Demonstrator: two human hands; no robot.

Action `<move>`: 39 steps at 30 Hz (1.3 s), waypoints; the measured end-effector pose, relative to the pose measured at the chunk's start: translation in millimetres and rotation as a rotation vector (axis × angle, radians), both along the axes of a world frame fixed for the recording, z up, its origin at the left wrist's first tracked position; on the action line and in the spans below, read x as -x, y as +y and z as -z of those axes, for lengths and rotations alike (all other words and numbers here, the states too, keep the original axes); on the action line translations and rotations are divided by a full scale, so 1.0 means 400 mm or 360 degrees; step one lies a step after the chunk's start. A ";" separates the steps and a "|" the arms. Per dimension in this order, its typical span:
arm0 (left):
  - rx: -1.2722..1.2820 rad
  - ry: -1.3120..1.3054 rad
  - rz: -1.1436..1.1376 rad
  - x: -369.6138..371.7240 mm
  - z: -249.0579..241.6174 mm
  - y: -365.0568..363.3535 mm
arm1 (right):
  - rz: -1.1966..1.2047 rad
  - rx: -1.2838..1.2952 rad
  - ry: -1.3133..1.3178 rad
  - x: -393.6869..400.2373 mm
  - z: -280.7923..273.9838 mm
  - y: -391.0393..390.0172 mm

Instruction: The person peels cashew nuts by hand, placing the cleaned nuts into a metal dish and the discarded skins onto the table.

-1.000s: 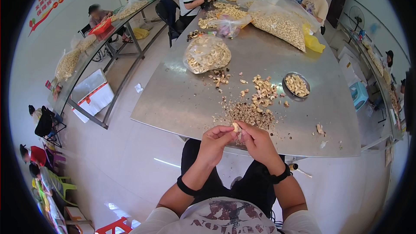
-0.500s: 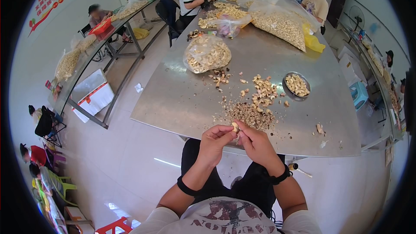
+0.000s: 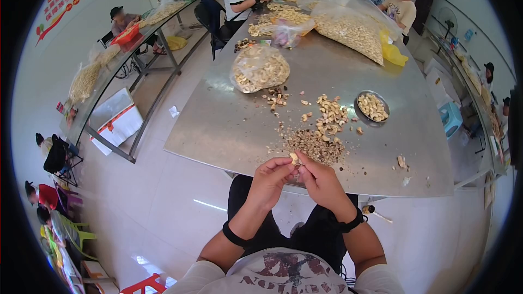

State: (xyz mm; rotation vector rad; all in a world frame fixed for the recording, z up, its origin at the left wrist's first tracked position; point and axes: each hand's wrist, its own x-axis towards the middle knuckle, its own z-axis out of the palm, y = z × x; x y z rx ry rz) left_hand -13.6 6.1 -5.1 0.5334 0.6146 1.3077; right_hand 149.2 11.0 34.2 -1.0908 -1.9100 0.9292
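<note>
Just over the table's near edge, my left hand (image 3: 271,181) pinches a pale curved cashew (image 3: 294,158) between thumb and fingers. My right hand (image 3: 321,178) is closed close against it, fingertips meeting the left ones; what they grip, if anything, is too small to make out. Beyond both hands lies a heap of brown skin scraps (image 3: 315,146). A loose pile of cashews (image 3: 331,113) adjoins it on the far side. Right of that pile stands a round metal bowl (image 3: 360,114) filled with pale cashews.
A clear bag of cashews (image 3: 260,69) sits on the metal table (image 3: 218,125), left of centre. Larger bags (image 3: 348,30) lie farther back. Several people work around the far end. Another long table (image 3: 131,57) runs along the left, with a white foam box (image 3: 117,122) below.
Both hands stay in nearly the same place. The cashew is tilted slightly differently between the fingertips. The view has shifted very little.
</note>
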 end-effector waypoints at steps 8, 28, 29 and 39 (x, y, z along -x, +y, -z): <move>0.0046 -0.0098 0.0034 -0.001 -0.011 -0.002 | -0.0021 -0.0134 0.0011 -0.008 0.024 0.018; 0.0136 -0.0123 0.0090 0.006 -0.026 0.002 | -0.0066 -0.0017 0.0102 -0.015 0.006 0.026; 0.0134 -0.0123 0.0089 0.006 -0.026 0.003 | -0.0055 0.0005 0.0087 -0.014 -0.005 0.022; 0.0161 -0.0185 0.0149 0.009 -0.013 0.005 | -0.0145 -0.0031 0.0028 -0.014 -0.008 0.017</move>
